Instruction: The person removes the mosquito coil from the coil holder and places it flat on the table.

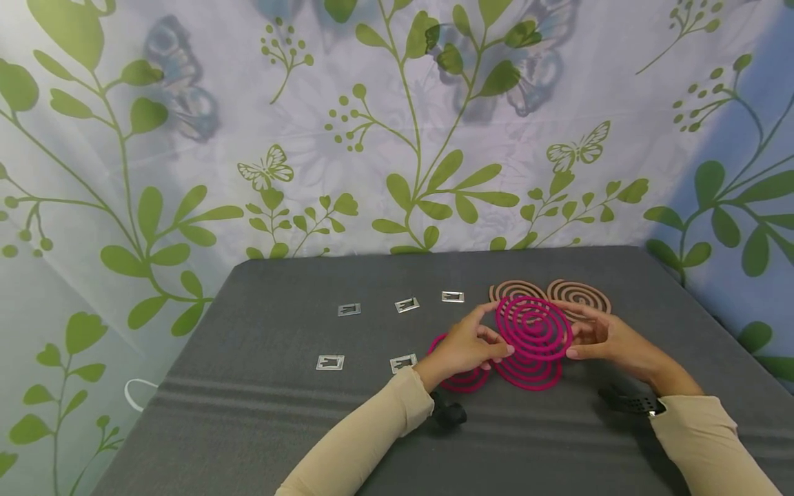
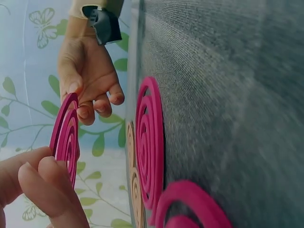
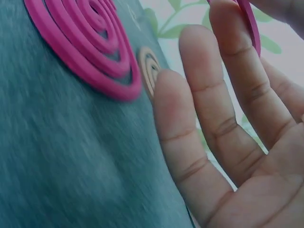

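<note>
A pink mosquito coil (image 1: pixel 533 327) is held above the table between both hands, its flat face tilted toward the head camera. My left hand (image 1: pixel 462 348) pinches its left rim between thumb and fingers. On the opposite rim, my right hand (image 1: pixel 611 337) grips with thumb and fingertips; its other fingers stand off the coil in the right wrist view. Beneath lie two more pink coils, one partly covered by the held coil (image 1: pixel 533 377) and one partly behind the left forearm (image 1: pixel 465 382). Two brown coils (image 1: pixel 579 297) lie just beyond, one partly hidden.
Several small metal coil stands (image 1: pixel 349 309) are spread over the left and middle of the grey cloth-covered table (image 1: pixel 248 413). A patterned curtain (image 1: pixel 372 138) hangs behind the table's back edge. Dark wrist devices (image 1: pixel 449 413) sit at both cuffs.
</note>
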`<state>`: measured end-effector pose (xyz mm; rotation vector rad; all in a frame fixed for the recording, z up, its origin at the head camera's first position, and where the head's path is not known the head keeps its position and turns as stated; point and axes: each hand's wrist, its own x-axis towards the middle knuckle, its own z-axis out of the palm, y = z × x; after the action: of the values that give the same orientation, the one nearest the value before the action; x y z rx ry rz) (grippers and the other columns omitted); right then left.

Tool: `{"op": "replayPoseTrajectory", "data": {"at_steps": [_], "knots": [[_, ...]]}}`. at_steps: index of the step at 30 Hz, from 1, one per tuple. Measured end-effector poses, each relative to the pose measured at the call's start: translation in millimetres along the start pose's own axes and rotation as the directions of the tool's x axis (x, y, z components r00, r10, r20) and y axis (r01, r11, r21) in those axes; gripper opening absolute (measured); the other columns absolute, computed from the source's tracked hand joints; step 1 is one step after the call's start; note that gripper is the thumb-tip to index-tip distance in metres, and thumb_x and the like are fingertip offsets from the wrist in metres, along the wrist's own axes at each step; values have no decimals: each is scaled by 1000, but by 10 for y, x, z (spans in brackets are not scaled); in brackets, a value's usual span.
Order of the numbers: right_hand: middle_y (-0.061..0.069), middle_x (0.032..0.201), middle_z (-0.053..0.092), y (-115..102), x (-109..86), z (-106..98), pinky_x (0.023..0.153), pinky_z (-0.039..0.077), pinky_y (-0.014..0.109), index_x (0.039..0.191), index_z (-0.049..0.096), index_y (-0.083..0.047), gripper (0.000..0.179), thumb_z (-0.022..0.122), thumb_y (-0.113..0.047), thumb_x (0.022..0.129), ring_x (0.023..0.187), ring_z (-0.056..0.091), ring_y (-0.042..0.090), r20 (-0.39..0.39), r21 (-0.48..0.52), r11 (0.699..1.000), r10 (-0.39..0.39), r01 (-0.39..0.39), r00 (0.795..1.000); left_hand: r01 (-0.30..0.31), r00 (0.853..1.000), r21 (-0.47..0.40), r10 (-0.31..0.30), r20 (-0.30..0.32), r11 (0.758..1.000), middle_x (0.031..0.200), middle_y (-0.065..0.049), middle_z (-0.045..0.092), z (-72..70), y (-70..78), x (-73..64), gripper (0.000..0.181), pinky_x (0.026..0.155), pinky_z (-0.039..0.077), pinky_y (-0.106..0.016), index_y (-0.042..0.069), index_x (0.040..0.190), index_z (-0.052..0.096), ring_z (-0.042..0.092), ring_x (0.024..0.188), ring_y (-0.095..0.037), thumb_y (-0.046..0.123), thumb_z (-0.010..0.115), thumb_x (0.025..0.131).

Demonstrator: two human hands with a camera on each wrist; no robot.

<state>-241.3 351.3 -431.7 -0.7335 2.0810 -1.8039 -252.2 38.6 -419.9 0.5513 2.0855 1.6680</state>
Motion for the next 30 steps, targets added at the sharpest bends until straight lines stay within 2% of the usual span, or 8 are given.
{"op": "replayPoseTrajectory", "data": {"at_steps": [8,15,25,30], "knots": [[4,117,78,11,-166,-209,82,63,34,159,47,-38,82,64,16,99,100,77,19,16,-6,999,54,-54,998,18,1000,-33,-17,19,999,90,4,75,198,21,89,83,58,56,-23,20,166,40,73,73,-19,4,82,97],[4,115,77,60,-265,-348,82,62,34,159,47,-43,84,63,15,100,100,76,18,36,-18,995,99,-98,994,28,999,-55,-26,28,998,89,5,75,335,28,131,81,57,57,-24,20,166,41,69,67,-10,5,81,97],[2,115,76,133,-444,-554,83,61,31,154,50,-48,83,61,16,101,102,76,16,60,-11,989,145,-145,988,62,996,-68,-58,63,996,88,7,76,539,38,184,83,58,56,-23,18,168,38,67,66,-7,5,81,98],[2,112,75,146,-502,-615,83,61,31,154,50,-49,84,63,14,101,99,76,16,58,-43,985,167,-165,984,72,993,-81,-64,95,994,90,7,75,601,26,207,86,58,55,-22,18,170,34,66,66,-8,4,80,99]]}}
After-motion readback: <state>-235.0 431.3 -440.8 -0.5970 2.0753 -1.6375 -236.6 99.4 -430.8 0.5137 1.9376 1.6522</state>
